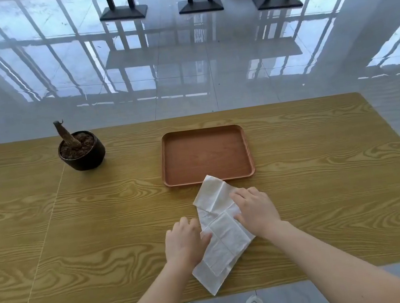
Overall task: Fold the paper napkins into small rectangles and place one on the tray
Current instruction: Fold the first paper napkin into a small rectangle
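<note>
On the worktop (77,229), the left hand (184,241) sits at the left edge of a part-folded paper napkin (227,238), thumb on the paper, its curled fingers hiding any pinch; the napkin's long axis runs near to far between both hands, its far corner overlapping the tray (204,131); the right hand (256,210), nearer the tray, presses spread fingers on its right edge

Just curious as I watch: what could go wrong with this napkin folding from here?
1. The napkin lies askew with uneven layers, so the folds may come out crooked rather than a neat rectangle.
2. Its far corner overlaps the tray rim; it could catch there and crease as the left hand and right hand work the thin paper.
3. Its near corner lies close to the table edge, so it might slide off.
</note>
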`<move>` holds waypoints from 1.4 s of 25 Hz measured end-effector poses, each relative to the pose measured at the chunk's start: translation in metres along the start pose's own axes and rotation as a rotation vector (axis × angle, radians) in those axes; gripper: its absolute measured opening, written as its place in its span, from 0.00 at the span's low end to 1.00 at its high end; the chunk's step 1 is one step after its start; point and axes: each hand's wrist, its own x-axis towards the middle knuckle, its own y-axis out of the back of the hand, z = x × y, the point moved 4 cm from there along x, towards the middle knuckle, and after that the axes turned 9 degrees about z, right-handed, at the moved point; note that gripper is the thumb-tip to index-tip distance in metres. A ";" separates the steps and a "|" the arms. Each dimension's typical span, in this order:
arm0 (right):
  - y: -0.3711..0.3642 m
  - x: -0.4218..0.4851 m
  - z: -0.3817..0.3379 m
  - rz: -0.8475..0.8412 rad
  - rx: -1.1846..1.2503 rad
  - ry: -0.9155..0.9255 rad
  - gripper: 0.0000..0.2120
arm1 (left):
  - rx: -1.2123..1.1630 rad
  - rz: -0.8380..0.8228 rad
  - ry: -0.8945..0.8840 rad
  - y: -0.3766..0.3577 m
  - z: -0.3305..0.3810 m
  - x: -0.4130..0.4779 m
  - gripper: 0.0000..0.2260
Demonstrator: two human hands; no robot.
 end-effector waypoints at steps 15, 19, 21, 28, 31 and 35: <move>-0.013 0.008 0.013 -0.069 -0.123 0.088 0.08 | -0.339 0.058 0.220 -0.010 -0.005 -0.014 0.02; -0.013 0.007 0.019 -0.040 -0.039 0.109 0.12 | -0.468 0.128 0.241 -0.003 -0.002 -0.015 0.04; -0.013 0.008 0.019 -0.065 0.020 0.135 0.20 | -0.504 0.180 0.211 0.002 0.002 -0.016 0.03; -0.012 0.014 0.027 -0.088 0.077 0.176 0.15 | -0.541 0.344 0.135 0.023 0.008 -0.022 0.04; -0.004 0.012 0.032 -0.008 0.217 0.119 0.05 | -0.603 0.358 0.154 0.028 0.006 -0.023 0.04; 0.017 0.013 0.033 -0.053 0.462 -0.039 0.01 | -0.816 0.353 0.239 0.032 -0.011 -0.022 0.07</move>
